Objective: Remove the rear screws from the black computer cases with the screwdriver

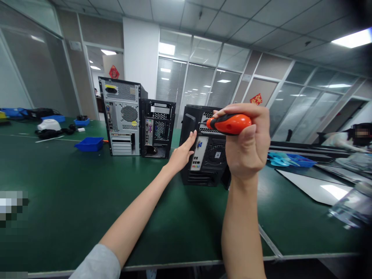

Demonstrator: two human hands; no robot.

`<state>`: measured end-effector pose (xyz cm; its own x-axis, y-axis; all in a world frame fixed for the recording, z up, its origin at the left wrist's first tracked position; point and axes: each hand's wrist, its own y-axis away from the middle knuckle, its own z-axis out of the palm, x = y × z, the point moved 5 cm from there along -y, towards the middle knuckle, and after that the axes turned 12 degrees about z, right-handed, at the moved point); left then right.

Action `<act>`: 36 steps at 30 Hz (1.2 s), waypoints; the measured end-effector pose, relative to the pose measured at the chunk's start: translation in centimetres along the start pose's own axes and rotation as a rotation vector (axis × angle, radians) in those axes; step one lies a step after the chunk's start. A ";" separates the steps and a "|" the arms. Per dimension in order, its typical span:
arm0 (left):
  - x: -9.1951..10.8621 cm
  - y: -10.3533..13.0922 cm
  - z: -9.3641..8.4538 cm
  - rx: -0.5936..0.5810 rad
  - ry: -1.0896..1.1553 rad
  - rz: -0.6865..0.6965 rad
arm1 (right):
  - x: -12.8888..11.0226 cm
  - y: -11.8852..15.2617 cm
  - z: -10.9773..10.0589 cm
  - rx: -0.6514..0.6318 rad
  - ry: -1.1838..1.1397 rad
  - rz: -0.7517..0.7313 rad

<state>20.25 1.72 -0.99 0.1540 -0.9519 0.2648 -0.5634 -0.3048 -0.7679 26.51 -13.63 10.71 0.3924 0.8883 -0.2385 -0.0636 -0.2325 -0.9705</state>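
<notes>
near black case (209, 164) edges, hands (181, 155)

Green table (128, 217), three computer cases upright (120, 116), blue trays (89, 144), white panel (314, 188), clear plastic container (351, 205)

We see a plain green bench (122, 217); orange-and-black screwdriver (231, 124); solid blue tray (90, 144) toward its left edge; black-bodied tower (216, 166).

no lettering legible: red diamond sign (256, 99) on door (266, 88), white label (217, 155) on black computer case (203, 177).
</notes>
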 end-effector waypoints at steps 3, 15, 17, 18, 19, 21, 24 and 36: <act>0.0 0.0 0.0 -0.003 0.000 -0.010 | 0.0 0.0 0.0 -0.004 0.046 -0.020; -0.4 0.1 0.1 0.022 0.001 -0.026 | -0.5 0.1 -0.1 -0.039 0.068 -0.029; -0.4 0.1 0.2 0.029 -0.001 -0.019 | -0.6 0.1 0.0 -0.047 0.051 -0.025; -0.5 0.1 0.2 0.030 -0.003 -0.017 | -0.6 0.1 -0.1 -0.050 0.042 -0.024; -0.5 0.1 0.2 0.030 -0.004 -0.015 | -0.6 0.1 -0.1 -0.051 0.035 -0.024; -0.4 0.1 0.2 0.024 -0.004 -0.015 | -0.6 0.1 -0.3 -0.047 0.030 -0.023; -0.1 0.1 0.0 0.007 0.000 -0.012 | -0.6 0.0 -0.6 -0.029 0.030 -0.031; 0.3 0.0 -0.1 -0.012 -0.004 -0.016 | -1.1 0.1 -1.6 0.072 0.052 -0.089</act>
<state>20.16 1.45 -0.84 0.1663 -0.9469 0.2752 -0.5709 -0.3200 -0.7561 27.53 -15.24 10.96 0.4467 0.8819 -0.1511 -0.0913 -0.1231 -0.9882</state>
